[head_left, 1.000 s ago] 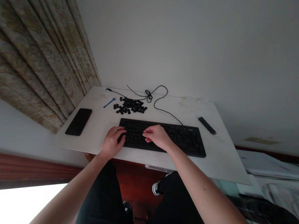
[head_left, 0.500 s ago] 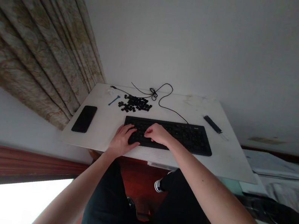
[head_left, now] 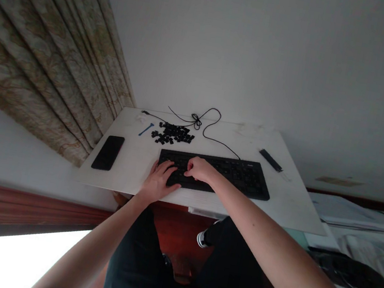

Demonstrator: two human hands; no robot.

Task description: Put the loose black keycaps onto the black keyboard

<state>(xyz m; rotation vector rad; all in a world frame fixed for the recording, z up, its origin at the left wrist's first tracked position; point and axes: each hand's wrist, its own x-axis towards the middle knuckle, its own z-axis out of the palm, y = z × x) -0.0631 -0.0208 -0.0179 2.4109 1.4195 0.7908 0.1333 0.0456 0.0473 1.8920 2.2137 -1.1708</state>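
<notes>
A black keyboard [head_left: 241,177] lies along the front of a white table [head_left: 128,175]. Over its left end rests my left hand [head_left: 159,182], fingers spread, with the thumb along the front edge. My right hand [head_left: 199,169] is on the keys just to the right of it, fingers curled and pinched together. Anything between those fingertips is hidden or too small to make out. Behind the keyboard's left part sits a heap of loose black keycaps [head_left: 175,132]. A small blue tool [head_left: 146,129] lies to the left of that heap.
A black phone [head_left: 108,152] lies at the table's left side. The tied black cable [head_left: 211,137] loops behind the keyboard. At the right lies a dark narrow bar [head_left: 271,160]. A patterned curtain [head_left: 66,34] hangs on the left, and papers [head_left: 357,213] are stacked on the right.
My right hand has shifted very slightly left over the keys, still pinched. My left hand stays at the keyboard's left end. The whole view has moved a little.
</notes>
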